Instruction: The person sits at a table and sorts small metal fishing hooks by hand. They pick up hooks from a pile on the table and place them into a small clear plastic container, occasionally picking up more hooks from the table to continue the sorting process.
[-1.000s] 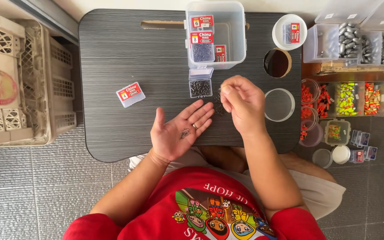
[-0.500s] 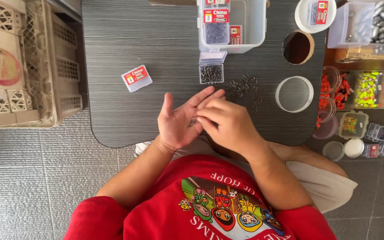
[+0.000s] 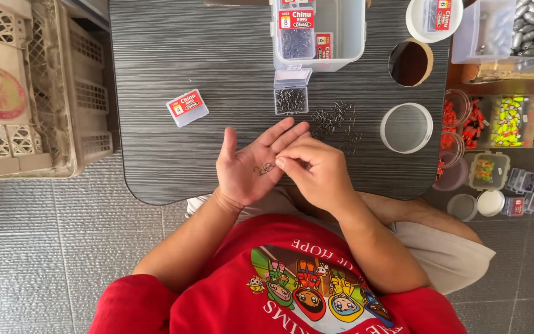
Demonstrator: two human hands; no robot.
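Two hands: left hand [image 3: 248, 167] open under hooks [image 3: 266, 167], right hand [image 3: 316, 170] pinching.

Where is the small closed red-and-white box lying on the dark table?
In the head view, the small closed red-and-white box lies alone on the dark table, on the left hand side, left of the small open clear box of hooks.

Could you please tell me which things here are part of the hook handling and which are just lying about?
In use:
left hand, palm up, hooks on it
right hand, pinching at that palm
loose hooks
small open box of hooks

Lying about:
closed red-labelled box
empty round tub
beige crate
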